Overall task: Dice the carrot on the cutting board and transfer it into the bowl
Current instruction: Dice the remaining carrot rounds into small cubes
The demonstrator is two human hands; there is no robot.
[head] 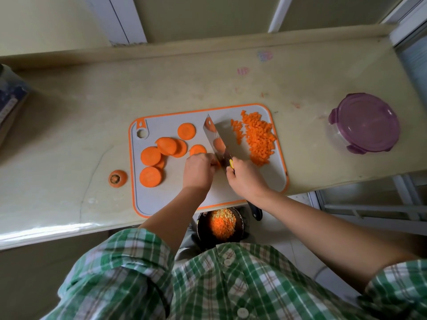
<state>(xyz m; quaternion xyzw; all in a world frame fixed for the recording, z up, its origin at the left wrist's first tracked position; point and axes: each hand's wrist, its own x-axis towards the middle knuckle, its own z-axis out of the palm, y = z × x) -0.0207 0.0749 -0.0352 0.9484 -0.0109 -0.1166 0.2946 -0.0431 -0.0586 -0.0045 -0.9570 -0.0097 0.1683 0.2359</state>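
The person wears a checked shirt point(231, 285) in green and white with thin brown lines. Pale round buttons point(228, 262) run down the front, and the sleeves point(129, 250) end above the elbows. The left hand point(198, 172) and right hand point(247, 179) are bare.

Pale beige countertop point(92, 100) runs below a yellowish wall point(196, 15) with white frames point(126, 17)
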